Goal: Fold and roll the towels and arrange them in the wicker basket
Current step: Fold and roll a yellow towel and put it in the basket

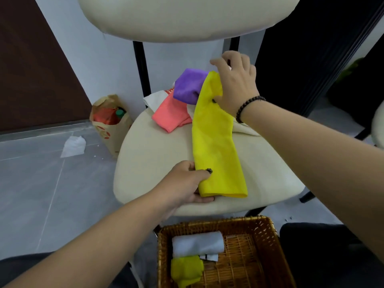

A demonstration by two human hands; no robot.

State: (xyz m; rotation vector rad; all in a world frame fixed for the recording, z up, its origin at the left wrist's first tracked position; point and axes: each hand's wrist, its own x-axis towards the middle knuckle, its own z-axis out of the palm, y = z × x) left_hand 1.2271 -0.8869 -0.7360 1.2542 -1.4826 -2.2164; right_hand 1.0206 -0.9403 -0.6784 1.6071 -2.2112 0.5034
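Note:
A yellow towel (216, 146), folded into a long narrow strip, lies stretched along the cream chair seat (153, 154). My left hand (187, 183) pinches its near end at the left edge. My right hand (236, 84) holds the far end, raised a little off the seat. Behind the strip sit a purple towel (188, 86) and a pink towel (169, 114), both loosely bunched. In the wicker basket (268, 246) below the seat lie a rolled white towel (198, 243) and a rolled yellow-green towel (186, 270), both on the left side.
White cloth (154, 98) pokes out behind the pink towel. A paper bag (108, 123) with items stands on the floor left of the chair, beside a crumpled white tissue (74, 145). The chair backrest (187, 15) looms above. My dark-clad knees flank the basket.

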